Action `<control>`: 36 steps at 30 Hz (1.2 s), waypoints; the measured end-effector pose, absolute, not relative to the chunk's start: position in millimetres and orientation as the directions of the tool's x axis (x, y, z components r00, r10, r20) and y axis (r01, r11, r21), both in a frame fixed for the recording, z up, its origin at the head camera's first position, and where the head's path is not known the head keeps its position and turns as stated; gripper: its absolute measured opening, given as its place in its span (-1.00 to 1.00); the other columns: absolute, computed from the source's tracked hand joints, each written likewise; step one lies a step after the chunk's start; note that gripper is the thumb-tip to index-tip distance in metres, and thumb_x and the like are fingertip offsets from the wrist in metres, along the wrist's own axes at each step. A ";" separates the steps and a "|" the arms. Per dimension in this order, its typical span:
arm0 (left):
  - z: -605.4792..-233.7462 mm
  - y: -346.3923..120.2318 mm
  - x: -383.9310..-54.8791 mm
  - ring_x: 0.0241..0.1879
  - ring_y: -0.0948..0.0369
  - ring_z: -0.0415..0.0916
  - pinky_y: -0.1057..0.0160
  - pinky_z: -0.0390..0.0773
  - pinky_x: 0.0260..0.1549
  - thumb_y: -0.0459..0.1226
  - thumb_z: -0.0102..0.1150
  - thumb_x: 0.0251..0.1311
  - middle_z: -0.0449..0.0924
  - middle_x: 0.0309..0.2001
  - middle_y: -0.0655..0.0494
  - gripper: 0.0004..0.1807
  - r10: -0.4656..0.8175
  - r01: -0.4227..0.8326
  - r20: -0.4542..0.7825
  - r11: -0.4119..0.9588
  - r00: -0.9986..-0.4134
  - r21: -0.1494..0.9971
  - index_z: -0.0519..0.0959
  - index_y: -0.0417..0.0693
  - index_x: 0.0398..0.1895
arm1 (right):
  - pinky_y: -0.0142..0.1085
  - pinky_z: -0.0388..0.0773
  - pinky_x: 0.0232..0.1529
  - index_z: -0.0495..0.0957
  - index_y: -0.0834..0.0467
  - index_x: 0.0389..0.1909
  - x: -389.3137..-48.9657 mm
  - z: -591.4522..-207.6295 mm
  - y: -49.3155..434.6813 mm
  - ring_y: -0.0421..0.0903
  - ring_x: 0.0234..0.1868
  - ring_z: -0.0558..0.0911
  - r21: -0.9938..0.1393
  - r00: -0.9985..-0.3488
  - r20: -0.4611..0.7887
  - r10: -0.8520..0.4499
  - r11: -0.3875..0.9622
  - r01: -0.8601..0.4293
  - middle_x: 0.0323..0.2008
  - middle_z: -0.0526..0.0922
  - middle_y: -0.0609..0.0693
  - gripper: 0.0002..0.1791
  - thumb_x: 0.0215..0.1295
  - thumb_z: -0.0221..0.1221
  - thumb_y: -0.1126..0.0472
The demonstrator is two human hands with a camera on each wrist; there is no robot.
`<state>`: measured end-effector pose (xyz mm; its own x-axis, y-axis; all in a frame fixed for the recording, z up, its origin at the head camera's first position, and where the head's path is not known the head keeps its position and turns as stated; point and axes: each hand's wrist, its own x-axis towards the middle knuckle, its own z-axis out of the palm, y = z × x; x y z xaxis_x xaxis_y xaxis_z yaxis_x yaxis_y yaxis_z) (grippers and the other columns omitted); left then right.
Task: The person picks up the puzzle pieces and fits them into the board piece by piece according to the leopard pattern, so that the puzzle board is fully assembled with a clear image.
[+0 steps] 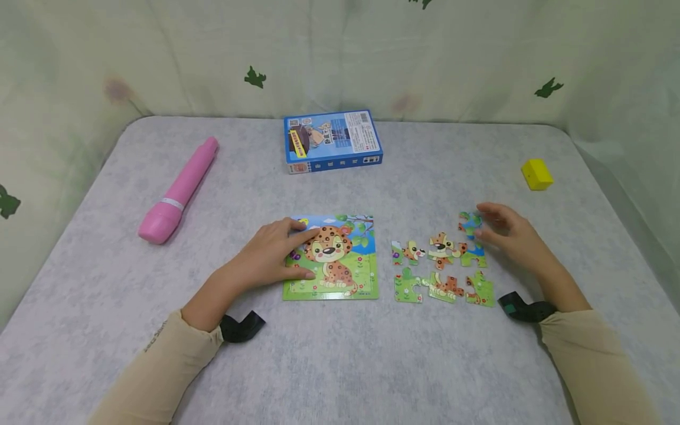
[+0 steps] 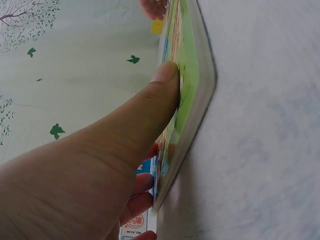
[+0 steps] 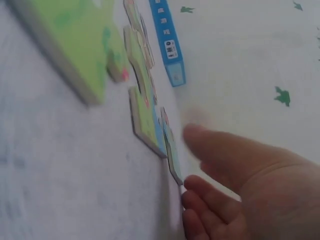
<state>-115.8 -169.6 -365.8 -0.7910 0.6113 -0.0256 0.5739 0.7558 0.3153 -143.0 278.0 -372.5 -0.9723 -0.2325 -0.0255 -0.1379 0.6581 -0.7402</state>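
Note:
My left hand [image 1: 262, 254] rests on the left side of a square puzzle board [image 1: 363, 260] that shows a complete leopard-cub picture. Its thumb [image 2: 162, 87] lies on the board's green part, and the other fingers spread over the upper left part. Right of the board lie several loose puzzle pieces [image 1: 408, 289] in rough rows, bearing parts of a similar leopard cub. My right hand [image 1: 512, 236] is at the far right of these, thumb and fingers apart around the right side of a top-corner piece [image 1: 467, 219]. In the right wrist view the fingertips are just beside that piece [image 3: 172, 160].
A blue printed box [image 1: 333, 141] lies at the back middle. The pink microphone-shaped object [image 1: 177, 192] is at the left, and a small yellow block [image 1: 537, 174] sits at the back right. A pale curtain with green leaf prints hangs behind the grey table [image 1: 340, 366].

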 end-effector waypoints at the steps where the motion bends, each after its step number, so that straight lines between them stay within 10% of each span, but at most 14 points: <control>1: -365.7 -169.5 -115.5 0.07 0.00 0.22 -0.04 0.16 0.04 0.22 0.16 -0.08 0.24 0.13 -0.11 -0.11 0.611 0.573 -0.026 0.756 -0.791 0.316 0.20 0.06 0.32 | 0.00 0.13 0.12 0.23 0.27 0.20 -143.3 -373.1 279.2 0.13 0.17 0.23 -0.735 -0.970 -0.036 -0.242 0.664 -0.138 0.19 0.26 0.21 -0.42 0.20 0.16 0.18; 21: -364.2 -168.9 -114.8 0.07 -0.01 0.21 -0.05 0.15 0.04 0.21 0.18 -0.08 0.23 0.14 -0.12 -0.11 0.606 0.564 -0.035 0.759 -0.795 0.324 0.21 0.04 0.32 | 0.06 0.31 -0.04 0.40 0.26 0.11 -136.7 -357.3 266.0 0.16 -0.01 0.37 -0.660 -0.963 0.156 -0.219 0.702 -0.267 0.09 0.33 0.20 -0.54 0.17 0.18 0.29; 29: -363.9 -167.9 -114.9 0.10 -0.03 0.19 -0.06 0.13 0.06 0.22 0.16 -0.07 0.22 0.15 -0.12 -0.11 0.607 0.564 -0.041 0.760 -0.794 0.321 0.20 0.03 0.32 | -0.43 0.27 -0.06 0.44 0.24 0.08 -120.3 -340.4 225.1 0.04 -0.05 0.39 -0.626 -0.875 0.342 -0.343 0.611 -0.485 0.01 0.40 0.08 -0.50 0.05 0.24 0.41; 36: -364.2 -167.6 -115.1 0.16 -0.03 0.11 -0.07 0.06 0.11 0.21 0.14 -0.04 0.20 0.18 -0.10 -0.12 0.627 0.584 -0.035 0.744 -0.779 0.324 0.20 -0.03 0.32 | -0.22 0.40 -0.10 0.44 0.27 0.07 -111.9 -340.2 179.7 -0.07 0.02 0.38 -0.614 -0.805 0.346 -0.483 0.532 -0.583 0.01 0.38 0.06 -0.51 0.05 0.24 0.40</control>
